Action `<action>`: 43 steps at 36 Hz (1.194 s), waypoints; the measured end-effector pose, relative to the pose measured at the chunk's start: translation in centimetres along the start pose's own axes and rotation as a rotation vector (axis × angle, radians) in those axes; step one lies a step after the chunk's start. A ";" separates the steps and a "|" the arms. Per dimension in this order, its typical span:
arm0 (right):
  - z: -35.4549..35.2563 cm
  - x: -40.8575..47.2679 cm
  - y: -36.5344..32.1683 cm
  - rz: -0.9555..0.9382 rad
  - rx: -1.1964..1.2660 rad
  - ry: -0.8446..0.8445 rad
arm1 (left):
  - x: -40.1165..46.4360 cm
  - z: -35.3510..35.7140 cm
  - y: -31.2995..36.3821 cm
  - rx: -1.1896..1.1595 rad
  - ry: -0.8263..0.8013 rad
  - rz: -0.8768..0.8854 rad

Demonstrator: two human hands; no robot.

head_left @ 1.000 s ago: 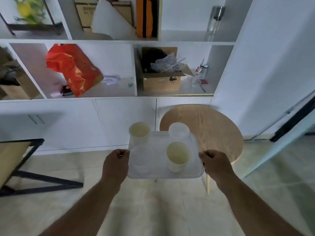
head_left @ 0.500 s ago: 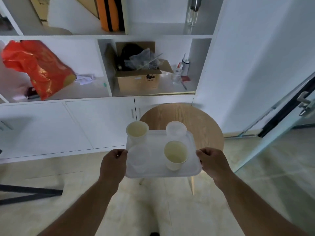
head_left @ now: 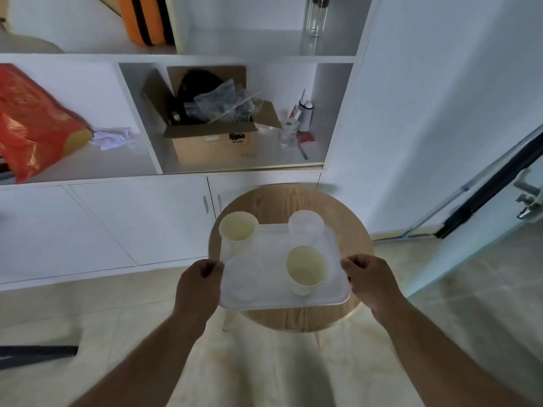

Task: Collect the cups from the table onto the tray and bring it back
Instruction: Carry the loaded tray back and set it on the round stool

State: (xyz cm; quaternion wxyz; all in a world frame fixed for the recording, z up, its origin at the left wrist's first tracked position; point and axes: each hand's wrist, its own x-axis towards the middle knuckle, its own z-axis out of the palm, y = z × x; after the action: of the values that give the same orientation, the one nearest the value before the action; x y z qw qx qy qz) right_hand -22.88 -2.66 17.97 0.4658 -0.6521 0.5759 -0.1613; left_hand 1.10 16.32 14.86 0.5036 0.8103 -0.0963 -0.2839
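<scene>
I hold a white translucent tray level in front of me, over the round wooden table. My left hand grips its left edge and my right hand grips its right edge. Several cups stand upright on it: a cream paper cup at the far left, a clear plastic cup at the far right, a second cream paper cup at the near right, and a faint clear cup at the near left.
White cabinets with open shelves rise right behind the table, holding a cardboard box and a red bag. A glass door with a metal handle stands at the right. Tiled floor lies below; a black bar sits low left.
The view has swung right and closer, so the tray now hangs directly over the round table instead of to its left. Both hands keep their grip and the cups stay put.
</scene>
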 end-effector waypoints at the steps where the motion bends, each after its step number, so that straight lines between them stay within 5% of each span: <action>1: -0.2 0.8 0.2 0.003 -0.011 -0.008 | 0.3 0.7 0.1 0.004 -0.003 -0.002; 22: -0.7 17.1 9.6 0.076 -0.238 -0.261 | 5.0 14.4 -4.1 0.157 0.020 -0.154; 43: 4.5 21.5 15.4 0.143 -0.417 -0.290 | 9.8 17.7 -11.9 0.250 -0.011 -0.250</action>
State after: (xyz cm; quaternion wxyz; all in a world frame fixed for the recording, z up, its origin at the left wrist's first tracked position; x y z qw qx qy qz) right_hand -22.68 -18.67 -3.53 0.4094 -0.7081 0.5684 0.0893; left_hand -2.32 4.14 -4.90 0.3590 0.8707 -0.0321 -0.3346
